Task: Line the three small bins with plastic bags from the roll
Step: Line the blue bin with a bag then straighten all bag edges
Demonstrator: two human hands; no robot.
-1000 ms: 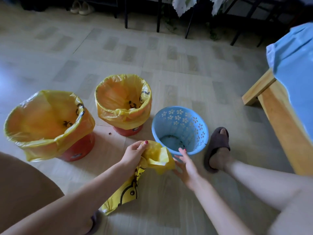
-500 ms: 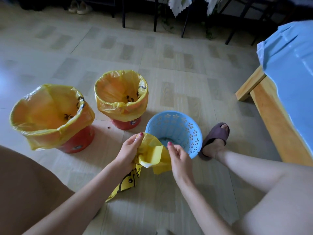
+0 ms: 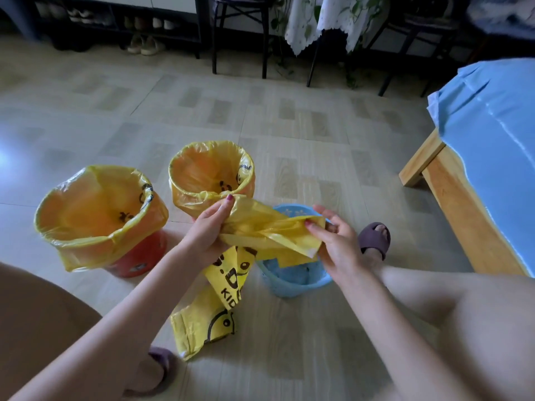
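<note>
- Landmark: blue bin (image 3: 292, 280) on the floor, the only bin of the three with no liner.
- Yellow bag (image 3: 269, 231) is held stretched just above the blue bin's mouth, its printed tail hanging down past the bin's left side to the floor (image 3: 289, 134).
- Left hand (image 3: 207, 234), left of the blue bin, grips a bunched part of the bag; fingers curled round the film, thumb on top.
- Right hand (image 3: 337, 244), over the blue bin's right rim, pinches the bag's other edge between thumb and forefinger; the remaining fingers are loosely spread.
- Hands pull apart, likely to find and open the bag's mouth so it can go over the rim.
- Two red bins already lined: one (image 3: 100, 219) far left of the blue bin, one (image 3: 211, 175) behind-left of it, yellow film folded over both rims.
- Judgement: two of three done; the last bag is not yet opened or seated.
- Roll itself not seen.
- Slippered foot (image 3: 375, 238) just right of the blue bin; bed frame (image 3: 460, 206) with blue sheet (image 3: 498, 134) farther right.
- Risk: thin film clings to itself, so the mouth may be slow to separate.
</note>
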